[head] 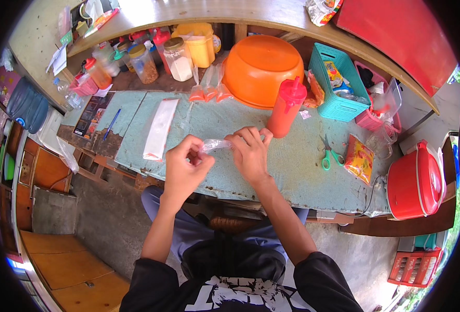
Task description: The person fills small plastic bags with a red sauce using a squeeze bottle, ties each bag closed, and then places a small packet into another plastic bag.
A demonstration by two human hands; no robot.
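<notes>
Between my two hands a small clear plastic bag (216, 145) is stretched above the table's front part. My left hand (189, 165) pinches one end of it, and my right hand (250, 150) grips the other. Whether anything is inside the bag cannot be made out. Just beyond my right hand stands a red squeeze bottle (286, 109) with a spouted cap. A long flat stack of plastic bags (160, 129) lies to the left of my left hand. Farther back, several filled plastic bags (210, 93) with orange-red contents rest against an upturned orange basin (264, 74).
Green-handled scissors (331, 155) and a yellow-red packet (359, 160) lie to the right, near a red rice cooker (415, 185). A teal basket (341, 87) stands behind them. Jars (179, 58) line the back left under a wooden shelf (214, 13). A blue pen (112, 124) lies left.
</notes>
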